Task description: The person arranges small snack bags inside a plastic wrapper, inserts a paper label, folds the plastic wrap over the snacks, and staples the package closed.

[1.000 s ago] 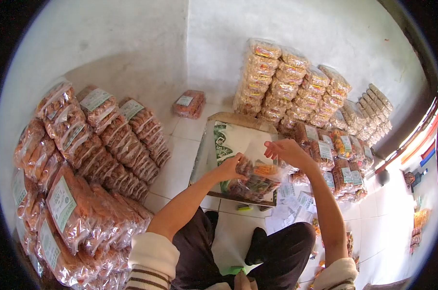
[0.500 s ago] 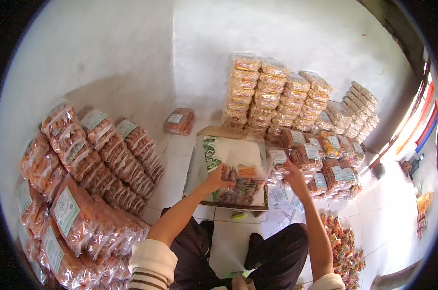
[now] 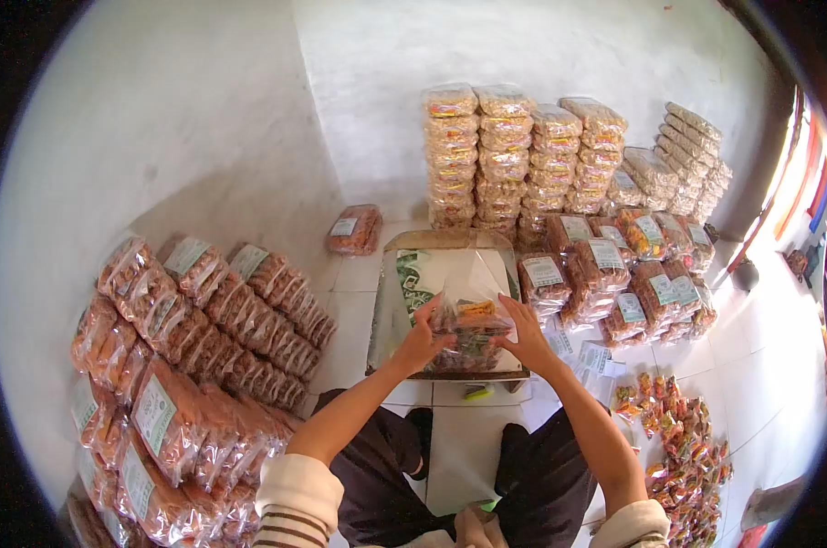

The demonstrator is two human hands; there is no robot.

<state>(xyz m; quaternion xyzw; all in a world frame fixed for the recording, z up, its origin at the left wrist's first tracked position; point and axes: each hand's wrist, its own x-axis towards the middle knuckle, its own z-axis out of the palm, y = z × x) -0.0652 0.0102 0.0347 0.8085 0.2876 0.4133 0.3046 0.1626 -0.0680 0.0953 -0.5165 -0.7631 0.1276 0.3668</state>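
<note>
A clear plastic bag of snacks [image 3: 476,333], dark at the bottom with an orange-yellow piece near the top, rests on a low table [image 3: 468,265]. My left hand [image 3: 423,343] grips the bag's left side, thumb toward the front. On the opposite side my right hand [image 3: 527,338] holds the bag with its fingers pointing up and away. The bag's upper plastic stands loose between the hands. Under it, the tabletop is white with a green printed pattern at its left.
Stacked bags of brown snacks [image 3: 204,365] fill the left floor. Tall stacks of pale packs [image 3: 505,155] line the back wall, with labelled brown packs [image 3: 605,274] before them. Loose labels [image 3: 591,356] and small colourful packets [image 3: 678,447] lie at right. One pack [image 3: 354,229] sits behind.
My right hand has come leftward from beside the labelled packs onto the bag's right side. The left hand stays on the bag. The whole view has shifted slightly.
</note>
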